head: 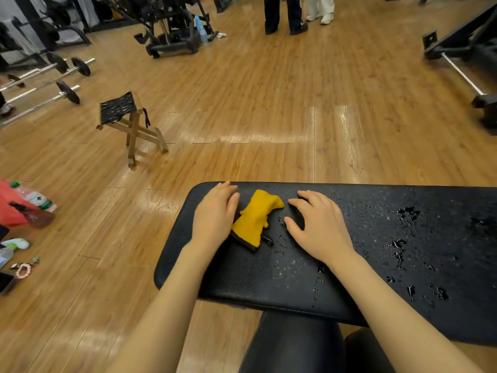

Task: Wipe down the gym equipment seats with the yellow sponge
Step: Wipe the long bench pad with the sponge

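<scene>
A yellow sponge cloth (255, 218) with a dark underside lies crumpled on the left end of a black padded bench seat (376, 251). The seat is wet, with droplets and small puddles toward its right. My left hand (215, 215) rests flat on the seat, its fingers straight, touching the cloth's left edge. My right hand (316, 224) rests on the seat just right of the cloth, fingers loosely bent, holding nothing.
A small folding stool (129, 122) stands on the wooden floor ahead left. Bottles, a spray bottle (32, 215) and a red bag (10, 203) lie at the left edge. Barbells (67, 76), machines and two standing people (295, 12) are farther off.
</scene>
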{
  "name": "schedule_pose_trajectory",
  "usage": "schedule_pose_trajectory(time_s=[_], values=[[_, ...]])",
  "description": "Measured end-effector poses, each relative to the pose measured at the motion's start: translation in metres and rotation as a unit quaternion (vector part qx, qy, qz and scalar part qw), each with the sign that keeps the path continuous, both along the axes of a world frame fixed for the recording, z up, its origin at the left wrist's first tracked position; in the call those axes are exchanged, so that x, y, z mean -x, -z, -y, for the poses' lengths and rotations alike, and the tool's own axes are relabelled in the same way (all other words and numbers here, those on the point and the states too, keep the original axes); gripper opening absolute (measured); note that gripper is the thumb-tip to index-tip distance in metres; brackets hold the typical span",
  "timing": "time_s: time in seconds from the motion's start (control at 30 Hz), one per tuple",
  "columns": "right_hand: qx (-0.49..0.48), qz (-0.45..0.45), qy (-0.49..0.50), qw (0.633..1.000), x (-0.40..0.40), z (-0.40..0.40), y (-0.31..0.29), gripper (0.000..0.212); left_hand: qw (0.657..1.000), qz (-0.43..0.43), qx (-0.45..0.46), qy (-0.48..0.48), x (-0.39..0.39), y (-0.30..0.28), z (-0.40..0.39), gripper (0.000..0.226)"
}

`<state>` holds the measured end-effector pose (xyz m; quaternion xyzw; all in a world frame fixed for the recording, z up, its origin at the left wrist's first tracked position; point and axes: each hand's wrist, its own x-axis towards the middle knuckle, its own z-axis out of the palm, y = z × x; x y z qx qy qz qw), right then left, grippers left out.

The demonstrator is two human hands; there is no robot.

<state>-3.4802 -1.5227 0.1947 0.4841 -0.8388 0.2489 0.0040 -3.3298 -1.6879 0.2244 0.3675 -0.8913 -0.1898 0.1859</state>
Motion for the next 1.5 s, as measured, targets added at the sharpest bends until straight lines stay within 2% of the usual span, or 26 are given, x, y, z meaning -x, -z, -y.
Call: schedule_pose_trajectory(time_s=[0.17,0.33,0.47,0.6,0.63,0.8,1.0,1.1,1.3,1.5], values=[[0.018,0.006,0.000,1.000,-0.002,-0.001,0.000,0.043,0.999,0.035,0.032,0.023,-0.003,0.020,0.016,0.033],[0.061,0.000,0.001,0.998,-0.010,0.002,-0.005,0.039,0.998,0.017,0.058,0.016,-0.001,0.025,0.018,0.031],[0.072,0.044,0.006,0.996,-0.031,0.021,-0.015,0.039,0.999,0.003,0.045,0.017,-0.002,0.029,0.019,0.030],[0.008,0.034,0.067,0.997,-0.058,0.045,-0.024,0.076,0.999,-0.009,0.040,0.017,-0.004,0.031,0.019,0.030],[-0.020,0.025,0.079,0.996,-0.063,0.049,-0.024,0.079,0.999,-0.013,0.038,0.018,-0.004,0.031,0.019,0.030],[-0.065,0.037,0.077,0.994,-0.063,0.057,-0.027,0.061,0.999,-0.021,0.030,0.018,-0.005,0.031,0.020,0.030],[-0.093,0.073,0.039,0.992,-0.028,0.032,-0.039,0.055,0.999,-0.016,0.034,0.015,-0.006,0.030,0.019,0.030],[-0.086,0.076,0.063,0.991,-0.008,0.018,-0.042,0.054,0.999,-0.015,0.046,0.010,-0.004,0.029,0.019,0.028],[-0.052,0.096,-0.006,0.994,-0.003,0.034,-0.032,0.057,0.999,-0.011,0.033,0.021,0.022,0.023,0.018,0.029],[-0.025,0.084,-0.010,0.996,0.003,0.063,-0.030,0.055,0.997,-0.033,0.070,0.031,0.034,0.030,0.015,0.021]])
